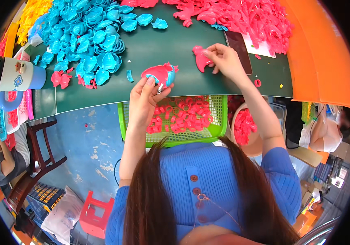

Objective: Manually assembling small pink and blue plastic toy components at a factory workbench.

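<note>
My left hand is closed on a pink-and-blue plastic toy part, held just over the front edge of the green table. A small silvery bit shows by its fingers; I cannot tell what it is. Farther right, my right hand pinches a curved pink plastic piece at or just above the tabletop. Beneath the table edge, a green basket holds many small pink rings.
Blue plastic shells are heaped at the back left, pink pieces at the back right. A dark phone lies beside my right hand. A white-and-blue cup stands far left. Below are a red stool and a wooden chair.
</note>
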`<state>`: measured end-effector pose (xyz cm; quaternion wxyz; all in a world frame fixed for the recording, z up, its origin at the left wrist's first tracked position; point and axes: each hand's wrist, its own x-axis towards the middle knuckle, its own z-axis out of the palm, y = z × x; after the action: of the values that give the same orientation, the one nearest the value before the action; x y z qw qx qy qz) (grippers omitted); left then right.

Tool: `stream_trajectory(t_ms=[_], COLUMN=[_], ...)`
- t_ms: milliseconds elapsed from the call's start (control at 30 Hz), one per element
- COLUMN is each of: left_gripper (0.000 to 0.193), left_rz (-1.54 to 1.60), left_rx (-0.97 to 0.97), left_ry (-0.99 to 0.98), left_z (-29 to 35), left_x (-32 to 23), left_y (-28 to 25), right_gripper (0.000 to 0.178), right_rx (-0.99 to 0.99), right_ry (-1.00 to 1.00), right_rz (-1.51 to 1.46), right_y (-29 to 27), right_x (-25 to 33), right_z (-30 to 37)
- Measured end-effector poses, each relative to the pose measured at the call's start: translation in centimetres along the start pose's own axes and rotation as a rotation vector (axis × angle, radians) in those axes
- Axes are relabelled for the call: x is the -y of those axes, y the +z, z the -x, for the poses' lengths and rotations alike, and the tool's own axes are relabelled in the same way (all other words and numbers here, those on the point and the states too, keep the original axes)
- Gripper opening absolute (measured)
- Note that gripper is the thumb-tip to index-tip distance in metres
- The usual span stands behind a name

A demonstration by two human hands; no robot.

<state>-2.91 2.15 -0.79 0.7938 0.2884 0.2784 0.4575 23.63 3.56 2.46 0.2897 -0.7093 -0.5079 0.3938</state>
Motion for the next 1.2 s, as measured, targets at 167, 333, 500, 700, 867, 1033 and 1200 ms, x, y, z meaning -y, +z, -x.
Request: stream_trajectory(t_ms=[167, 333, 500, 700, 867, 1033, 1200], left_gripper=[0.035, 0.042, 0.043, 0.042, 0.039, 0.038, 0.038], left_rz=[-0.050, 0.011, 0.063, -0.044, -0.108, -0.123, -0.126], left_rx=[-0.022, 0.008, 0.050, -0.004, 0.006, 0.010, 0.021], left_ry=[-0.018, -0.060, -0.106, -0.045, -0.048, -0.028, -0.021], left_z=[0.8, 1.1, 1.0, 1.0, 1.0, 1.0, 0.9], left_x=[0.4, -0.2, -0.3, -0.3, -0.1, 0.0, -0.1], left_y=[0.0, 0.4, 0.0, 1.5, 1.7, 1.6, 1.7], right_gripper=[0.038, 0.057, 0.048, 0.049, 0.046, 0.047, 0.047], right_rx=[-0.277, 0.315, 0.173, 0.059, 0.148, 0.122, 0.129], right_ry=[-0.567, -0.780, -0.835, -0.602, -0.704, -0.654, -0.651], right_rz=[0.781, 0.598, 0.464, -0.178, -0.104, -0.085, -0.087], right_y=[-0.9, -3.0, -1.4, 1.4, 3.6, 4.3, 4.6], right_x=[-0.3, -1.0, -1.9, 2.2, 6.0, 5.7, 5.8], right_z=[1.9, -0.5, -0.6, 2.7, 6.2, 6.2, 6.0])
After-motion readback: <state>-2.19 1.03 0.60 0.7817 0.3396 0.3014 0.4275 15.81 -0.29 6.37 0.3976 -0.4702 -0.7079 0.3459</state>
